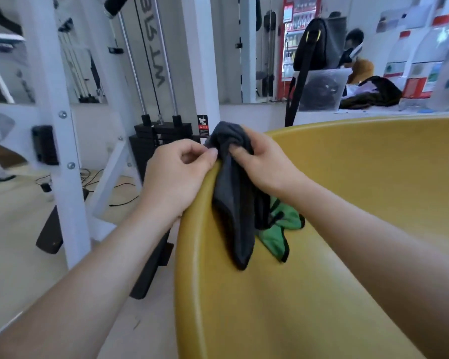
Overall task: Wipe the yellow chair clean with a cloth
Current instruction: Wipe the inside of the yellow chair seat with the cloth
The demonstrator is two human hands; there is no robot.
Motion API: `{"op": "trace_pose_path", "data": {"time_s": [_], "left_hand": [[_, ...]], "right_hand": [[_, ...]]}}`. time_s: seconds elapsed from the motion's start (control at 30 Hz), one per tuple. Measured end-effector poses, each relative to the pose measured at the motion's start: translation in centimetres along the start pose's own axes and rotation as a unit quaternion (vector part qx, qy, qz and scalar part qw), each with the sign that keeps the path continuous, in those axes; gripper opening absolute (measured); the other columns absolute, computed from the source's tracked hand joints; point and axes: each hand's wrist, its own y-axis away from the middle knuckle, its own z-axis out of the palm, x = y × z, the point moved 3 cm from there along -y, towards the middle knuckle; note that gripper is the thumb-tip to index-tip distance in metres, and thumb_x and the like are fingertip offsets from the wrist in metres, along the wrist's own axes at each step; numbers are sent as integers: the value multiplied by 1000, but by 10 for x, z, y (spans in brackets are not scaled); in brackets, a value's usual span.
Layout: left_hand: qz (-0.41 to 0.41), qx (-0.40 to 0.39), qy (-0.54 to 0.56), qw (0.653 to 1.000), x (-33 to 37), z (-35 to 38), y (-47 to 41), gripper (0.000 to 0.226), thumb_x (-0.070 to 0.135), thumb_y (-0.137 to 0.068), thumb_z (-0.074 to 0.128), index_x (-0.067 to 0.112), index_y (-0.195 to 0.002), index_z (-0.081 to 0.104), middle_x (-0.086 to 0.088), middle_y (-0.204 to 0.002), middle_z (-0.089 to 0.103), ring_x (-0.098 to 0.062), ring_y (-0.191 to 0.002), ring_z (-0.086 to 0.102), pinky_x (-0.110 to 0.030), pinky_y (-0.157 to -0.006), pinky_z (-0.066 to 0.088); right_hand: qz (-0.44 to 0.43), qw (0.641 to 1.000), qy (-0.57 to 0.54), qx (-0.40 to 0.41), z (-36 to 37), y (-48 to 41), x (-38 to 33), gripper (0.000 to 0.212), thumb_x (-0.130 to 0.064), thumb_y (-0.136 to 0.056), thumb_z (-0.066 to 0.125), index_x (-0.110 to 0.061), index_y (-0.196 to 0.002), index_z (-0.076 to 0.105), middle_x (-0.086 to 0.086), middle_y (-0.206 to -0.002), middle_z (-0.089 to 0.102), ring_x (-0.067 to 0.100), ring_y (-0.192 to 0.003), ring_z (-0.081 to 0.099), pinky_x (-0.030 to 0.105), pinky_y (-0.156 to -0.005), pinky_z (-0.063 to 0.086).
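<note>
Between the 2 hands, a dark grey cloth [233, 203] hangs over the rim of the yellow chair [347, 190], its tail trailing down the inner wall toward the seat. The right hand [265, 161] grips the bunched top of the cloth, fingers curled round it just above the rim. The left hand [176, 174] rests on the outer side of the rim, just beside the right, fingers curled and thumb tip at the cloth's edge. I cannot tell whether it pinches the fabric or only steadies the chair. Below the right wrist a green cloth [278, 234] lies crumpled on the seat, partly under the grey one. The shell shows no streaks, wet patches or visible dirt, so nothing marks any part as wiped. I judge the work to be at the rim, with the broad backrest beyond the right hand and the seat under both forearms probably left to do.
</note>
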Motion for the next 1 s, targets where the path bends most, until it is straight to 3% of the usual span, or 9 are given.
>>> {"op": "trace_pose_path", "data": {"time_s": [0.07, 0.17, 0.27, 0.43, 0.57, 0.67, 0.77, 0.87, 1.0], "left_hand": [[-5, 12, -3, 1000, -6, -11, 23, 9, 32, -86, 64, 34, -84, 72, 19, -79, 70, 0, -78, 63, -30, -73, 52], [-54, 50, 107, 992, -16, -17, 69, 11, 35, -87, 62, 31, -92, 71, 16, -87, 71, -3, -83, 66, -26, -73, 53], [-34, 121, 135, 983, -24, -14, 80, 9, 31, -88, 63, 25, -91, 69, 9, -85, 70, -1, -79, 64, -21, -71, 49], [95, 212, 110, 966, -20, -19, 77, 20, 9, -95, 46, 28, -101, 51, 12, -92, 57, -1, -81, 58, -21, -73, 46], [82, 99, 75, 989, -26, -18, 60, 28, 25, -91, 43, 21, -100, 69, 6, -102, 69, -10, -103, 61, -36, -95, 47], [11, 34, 150, 988, -28, -23, 41, 24, 31, -90, 46, 18, -93, 67, 4, -93, 68, -11, -88, 63, -33, -81, 53], [-28, -51, 164, 985, -20, -27, 21, 4, 17, -86, 56, 15, -83, 54, -2, -72, 52, -8, -64, 52, -21, -56, 44], [-21, -164, 70, 984, -12, -24, 19, 14, 9, -69, 58, 17, -80, 54, -9, -67, 36, -20, -63, 38, -30, -57, 34], [17, -227, -37, 973, -10, -27, 15, 18, 15, -72, 64, 26, -87, 66, -8, -73, 39, -17, -67, 40, -28, -62, 38]], "right_hand": [[23, 999, 48, 8, -5, -16, 10, 35, -11, -100, 45, -13, -134, 51, 4, -123, 62, 14, -117, 54, 26, -103, 38], [87, 993, 54, 65, -1, -26, 22, 34, -17, -99, 43, -18, -133, 50, 7, -124, 62, 27, -119, 54, 40, -104, 40], [7, 999, -46, 23, 20, 13, -12, 28, -6, -96, 46, -13, -120, 57, -1, -108, 65, 13, -106, 58, 27, -95, 45], [-152, 984, -73, -63, 43, 77, -56, 27, 1, -88, 49, -6, -112, 60, -1, -103, 66, 12, -100, 60, 26, -90, 46], [-85, 995, -39, 37, 38, 29, -35, 33, -6, -86, 46, -6, -116, 58, -7, -104, 61, 3, -102, 55, 16, -91, 41], [-55, 996, -43, 48, 49, 36, -34, 31, -4, -87, 50, -9, -116, 58, -15, -100, 59, 1, -101, 55, 11, -90, 40], [-81, 994, -68, -5, 59, 94, -57, 35, 9, -81, 53, -6, -112, 61, -4, -115, 64, 2, -122, 50, 16, -105, 35], [-52, 992, -92, -70, 59, 141, -70, 42, 14, -78, 55, -10, -112, 64, -4, -126, 63, 8, -138, 39, 27, -113, 32], [-19, 994, -101, -37, 65, 137, -83, 43, 7, -75, 65, -13, -113, 64, -3, -120, 63, 10, -125, 51, 29, -97, 45]]}}
